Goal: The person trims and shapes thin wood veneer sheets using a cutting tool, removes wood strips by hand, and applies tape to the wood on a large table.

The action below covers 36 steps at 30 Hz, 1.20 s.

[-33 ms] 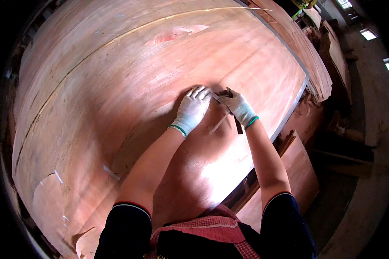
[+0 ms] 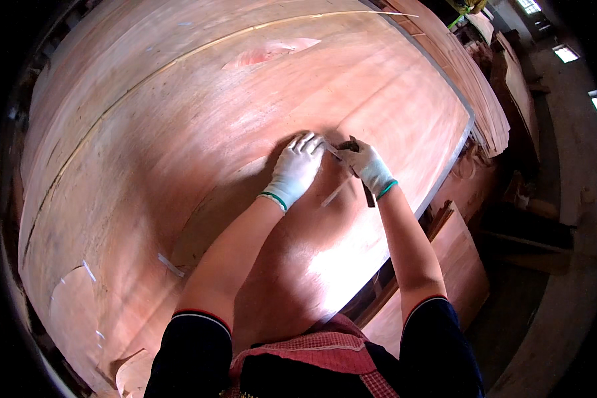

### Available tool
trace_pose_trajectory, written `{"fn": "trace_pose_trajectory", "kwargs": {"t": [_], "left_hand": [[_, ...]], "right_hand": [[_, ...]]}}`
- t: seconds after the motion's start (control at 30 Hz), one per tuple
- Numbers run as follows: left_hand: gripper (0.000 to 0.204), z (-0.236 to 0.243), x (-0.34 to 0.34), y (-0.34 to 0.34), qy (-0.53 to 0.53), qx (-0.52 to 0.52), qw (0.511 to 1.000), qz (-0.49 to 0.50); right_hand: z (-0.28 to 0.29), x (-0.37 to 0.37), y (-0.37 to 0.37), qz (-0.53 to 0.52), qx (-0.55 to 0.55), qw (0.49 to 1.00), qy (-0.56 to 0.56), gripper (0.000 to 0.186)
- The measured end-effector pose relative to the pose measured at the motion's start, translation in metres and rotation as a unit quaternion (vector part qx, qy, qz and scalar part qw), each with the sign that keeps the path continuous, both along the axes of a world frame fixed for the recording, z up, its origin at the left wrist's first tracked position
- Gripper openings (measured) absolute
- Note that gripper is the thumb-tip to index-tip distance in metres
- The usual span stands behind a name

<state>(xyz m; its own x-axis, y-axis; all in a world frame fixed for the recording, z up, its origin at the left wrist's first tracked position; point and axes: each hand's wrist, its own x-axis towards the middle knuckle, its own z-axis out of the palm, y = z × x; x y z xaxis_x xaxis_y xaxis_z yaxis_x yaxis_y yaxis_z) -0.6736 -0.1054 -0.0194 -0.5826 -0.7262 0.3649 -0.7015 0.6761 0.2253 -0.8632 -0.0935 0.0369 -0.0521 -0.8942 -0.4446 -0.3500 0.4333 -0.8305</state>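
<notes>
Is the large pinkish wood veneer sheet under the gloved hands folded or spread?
Spread: the large pinkish wood veneer sheet lies open around the white-gloved left hand and white-gloved right hand, with no fold visible there.

Gloves (image 2: 297, 161): were white, mid-frame, with green cuffs (image 2: 274, 198).
Wooden sheet (image 2: 239, 113): was pinkish tan with streaky grain, glaring white at lower centre.
Tool (image 2: 369, 196): looked dark, right of centre.
Sleeves (image 2: 191, 351): were dark navy, trimmed red and white.
Apron (image 2: 312, 356): was red, finely checked, bottom centre.

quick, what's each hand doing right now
Left hand: open, resting on the wood sheet.
Right hand: closed around a dark tool.
</notes>
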Motion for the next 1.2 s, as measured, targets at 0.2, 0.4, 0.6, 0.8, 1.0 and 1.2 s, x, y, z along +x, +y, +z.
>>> {"fn": "trace_pose_trajectory", "kwargs": {"t": [0.2,0.4,0.6,0.8,1.0,1.2], "left_hand": [[0.04,0.009,-0.017,0.015,-0.132,0.005,0.989,0.06],[0.024,0.029,-0.02,0.009,-0.112,0.034,0.99,0.078],[0.045,0.022,0.096,0.076,0.143,-0.014,0.95,0.278],[0.059,0.006,0.191,0.12,0.104,-0.016,0.926,0.363],[0.043,0.001,0.186,0.112,-0.145,-0.02,0.968,0.204],[0.039,0.025,0.175,0.116,-0.188,0.032,0.951,0.244]], "right_hand": [[-0.027,0.006,0.028,-0.081,-0.014,0.994,0.07,0.021],[0.013,0.027,0.071,-0.049,-0.054,0.992,0.099,0.026],[0.057,0.038,0.09,0.057,-0.209,0.975,0.049,0.023],[0.006,0.175,0.046,0.151,-0.003,0.94,-0.305,0.02],[-0.02,0.231,0.02,0.257,-0.138,0.892,0.346,0.025],[-0.007,0.199,0.083,0.216,-0.117,0.947,0.205,0.027]]}}
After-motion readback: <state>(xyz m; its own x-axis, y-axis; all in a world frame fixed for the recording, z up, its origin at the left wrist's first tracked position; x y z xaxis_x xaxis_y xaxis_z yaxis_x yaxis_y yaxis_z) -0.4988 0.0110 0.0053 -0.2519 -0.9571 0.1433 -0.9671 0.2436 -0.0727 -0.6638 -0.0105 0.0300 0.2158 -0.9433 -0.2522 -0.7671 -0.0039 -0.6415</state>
